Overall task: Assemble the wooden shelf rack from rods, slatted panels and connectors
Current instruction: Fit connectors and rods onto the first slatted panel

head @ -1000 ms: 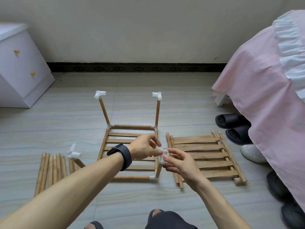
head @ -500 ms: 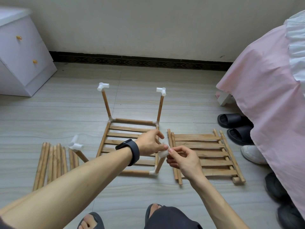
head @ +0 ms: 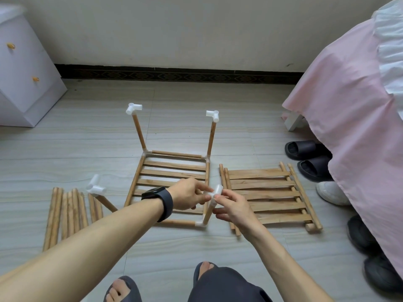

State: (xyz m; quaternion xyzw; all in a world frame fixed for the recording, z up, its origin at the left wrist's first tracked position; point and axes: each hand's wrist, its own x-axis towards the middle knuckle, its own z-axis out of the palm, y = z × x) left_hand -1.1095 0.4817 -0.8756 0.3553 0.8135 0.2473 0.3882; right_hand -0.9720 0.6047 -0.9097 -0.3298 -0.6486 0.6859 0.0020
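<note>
Two slatted panels [head: 174, 171] [head: 266, 192] lie on the floor [head: 174, 247]. Four upright rods [head: 139, 134] stand, each capped by a white connector [head: 133, 108], four in all. Loose rods [head: 69, 214] lie in a row at the left, roughly eight; the exact number is hard to tell. Two hands show, the left hand [head: 187, 194] and the right hand [head: 231, 208]. By the bed [head: 349, 105] sit two black slippers [head: 305, 150], one white shoe [head: 331, 192] and two dark shoes [head: 362, 234]. The drawer unit [head: 26, 83] carries two knobs [head: 11, 45].
</note>
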